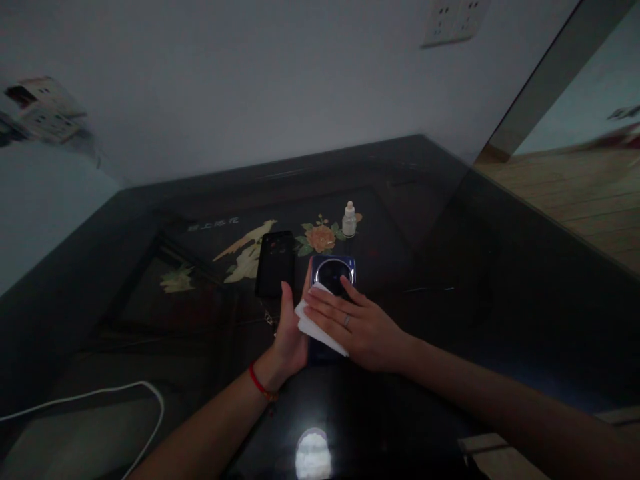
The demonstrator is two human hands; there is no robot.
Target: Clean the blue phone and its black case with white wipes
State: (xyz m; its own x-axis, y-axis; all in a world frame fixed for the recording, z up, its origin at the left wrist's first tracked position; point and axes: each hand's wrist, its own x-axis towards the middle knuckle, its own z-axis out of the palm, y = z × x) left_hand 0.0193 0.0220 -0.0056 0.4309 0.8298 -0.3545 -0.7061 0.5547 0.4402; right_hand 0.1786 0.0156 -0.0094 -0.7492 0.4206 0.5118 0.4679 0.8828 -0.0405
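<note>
Phone (334,273) gripped in left hand (291,337); right hand (364,330) holds white cloth (319,331) against its back.

1. One head-worn camera looks from above the near side of the glossy black table (500,300), forward and down.
2. It faces the pale wall (250,87) behind the far edge, with both far corners inside the wide view.
3. The left hand (291,339) and the right hand (369,333) are quite close to it, below the middle.
</note>
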